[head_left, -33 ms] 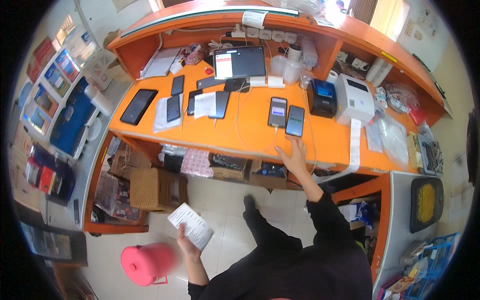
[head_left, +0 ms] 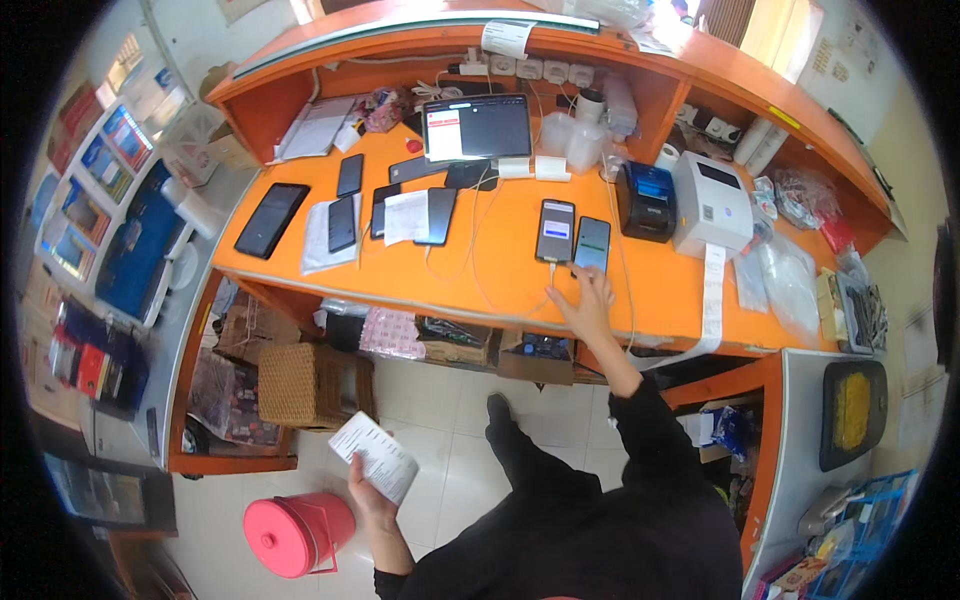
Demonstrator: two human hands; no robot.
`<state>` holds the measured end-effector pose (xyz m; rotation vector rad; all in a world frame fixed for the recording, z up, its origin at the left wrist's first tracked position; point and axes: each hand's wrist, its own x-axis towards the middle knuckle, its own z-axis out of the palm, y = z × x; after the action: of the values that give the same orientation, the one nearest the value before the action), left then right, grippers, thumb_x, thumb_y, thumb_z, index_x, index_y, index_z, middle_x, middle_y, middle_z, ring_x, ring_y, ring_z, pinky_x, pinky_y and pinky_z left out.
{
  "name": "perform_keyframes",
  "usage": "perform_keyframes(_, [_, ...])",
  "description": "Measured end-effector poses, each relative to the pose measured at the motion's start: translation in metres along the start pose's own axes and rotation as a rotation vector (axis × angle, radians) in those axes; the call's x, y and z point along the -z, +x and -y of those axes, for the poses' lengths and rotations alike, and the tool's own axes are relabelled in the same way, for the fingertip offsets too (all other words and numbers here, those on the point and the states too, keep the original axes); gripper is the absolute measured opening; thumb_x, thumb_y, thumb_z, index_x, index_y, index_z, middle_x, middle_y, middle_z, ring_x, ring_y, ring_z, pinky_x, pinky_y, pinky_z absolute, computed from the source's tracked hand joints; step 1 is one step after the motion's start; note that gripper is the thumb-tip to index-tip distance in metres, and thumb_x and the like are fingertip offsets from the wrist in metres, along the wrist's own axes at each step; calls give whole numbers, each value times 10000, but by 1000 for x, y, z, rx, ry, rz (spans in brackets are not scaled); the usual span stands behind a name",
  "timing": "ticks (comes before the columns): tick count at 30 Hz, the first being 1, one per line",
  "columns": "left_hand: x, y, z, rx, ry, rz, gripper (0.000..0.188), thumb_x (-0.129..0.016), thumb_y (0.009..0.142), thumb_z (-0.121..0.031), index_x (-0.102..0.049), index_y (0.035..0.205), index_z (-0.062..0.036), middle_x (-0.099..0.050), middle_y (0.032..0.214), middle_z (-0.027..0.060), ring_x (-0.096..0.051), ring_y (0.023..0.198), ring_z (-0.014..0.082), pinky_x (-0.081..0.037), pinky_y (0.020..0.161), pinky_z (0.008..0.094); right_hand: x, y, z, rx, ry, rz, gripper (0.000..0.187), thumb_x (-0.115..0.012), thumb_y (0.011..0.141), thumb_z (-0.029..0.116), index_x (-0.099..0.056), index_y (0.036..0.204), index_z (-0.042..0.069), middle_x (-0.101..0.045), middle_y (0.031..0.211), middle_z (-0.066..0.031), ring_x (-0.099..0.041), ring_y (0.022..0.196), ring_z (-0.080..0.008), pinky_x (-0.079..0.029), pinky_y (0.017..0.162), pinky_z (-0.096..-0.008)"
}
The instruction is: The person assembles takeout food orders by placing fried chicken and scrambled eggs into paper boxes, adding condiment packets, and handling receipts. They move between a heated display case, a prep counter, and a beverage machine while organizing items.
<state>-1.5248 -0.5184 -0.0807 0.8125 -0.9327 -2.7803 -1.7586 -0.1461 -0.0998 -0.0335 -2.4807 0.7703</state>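
Note:
Down at the left, my left hand [head_left: 373,498] is closed on a white printed paper slip [head_left: 376,455], which tilts over the floor. My right hand [head_left: 588,308] reaches over the orange desk [head_left: 500,268] with its fingers apart. Its fingertips meet or hover over the lower end of a smartphone [head_left: 593,242] with a lit screen; I cannot tell whether they touch it. Just left of that lies a second lit smartphone [head_left: 555,229], with a white charging cable [head_left: 552,274] at its bottom end.
A tablet [head_left: 477,128] stands at the back. Several more phones [head_left: 272,220] and papers lie left. A black printer [head_left: 646,202] and a white label printer [head_left: 712,205] trailing a paper strip [head_left: 712,300] stand right. On the floor are a pink bucket [head_left: 300,535] and a wicker stool [head_left: 300,385].
My right hand has shifted slightly, and its fingertips now overlap the lower end of the right smartphone. The paper slip in my left hand has moved a little left.

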Motion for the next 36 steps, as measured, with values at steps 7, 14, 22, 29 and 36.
perform_keyframes(7, [-79, 99, -27, -38, 159, -113, 505, -344, 972, -358, -407, 1338, -16, -563, 1226, 211, -576, 1084, 296, -464, 918, 425, -77, 79, -51, -22, -249, 87, 652, -656, 747, 577, -553, 1214, 133, -350, 1329, -246, -283, 1262, -400, -218, 946, -592])
perform_keyframes(14, [-135, 180, -28, 46, 92, 3, 518, -381, 962, -366, -405, 1335, -6, -556, 1238, 210, -570, 1088, 296, -464, 919, 416, -72, 109, -41, -74, -223, 183, 653, -666, 775, 523, -489, 1282, 151, -301, 1365, -233, -258, 1277, -385, -198, 957, -574])
perform_keyframes(22, [-193, 213, -20, 82, 150, 32, 504, -425, 933, -331, -413, 1317, -4, -584, 1166, 196, -601, 1012, 291, -505, 844, 419, -162, 298, 27, 188, -144, 19, 703, -612, 795, 568, -447, 1336, 150, -239, 1429, -226, -218, 1310, -423, -194, 987, -609])
perform_keyframes(29, [-191, 229, -29, 138, 181, 95, 526, -394, 940, -348, -383, 1338, -4, -562, 1199, 211, -593, 1021, 304, -507, 852, 439, -193, 290, 13, 182, -337, 44, 684, -585, 810, 573, -492, 1288, 93, -250, 1439, -237, -198, 1334, -424, -208, 982, -629])
perform_keyframes(36, [-231, 267, -35, 294, 305, 334, 504, -351, 968, -329, -379, 1333, 17, -542, 1230, 226, -582, 1046, 315, -498, 872, 462, -113, 56, 24, 123, -344, 246, 498, -601, 833, 449, -550, 1203, 119, -306, 1409, -252, -282, 1289, -440, -223, 967, -606])
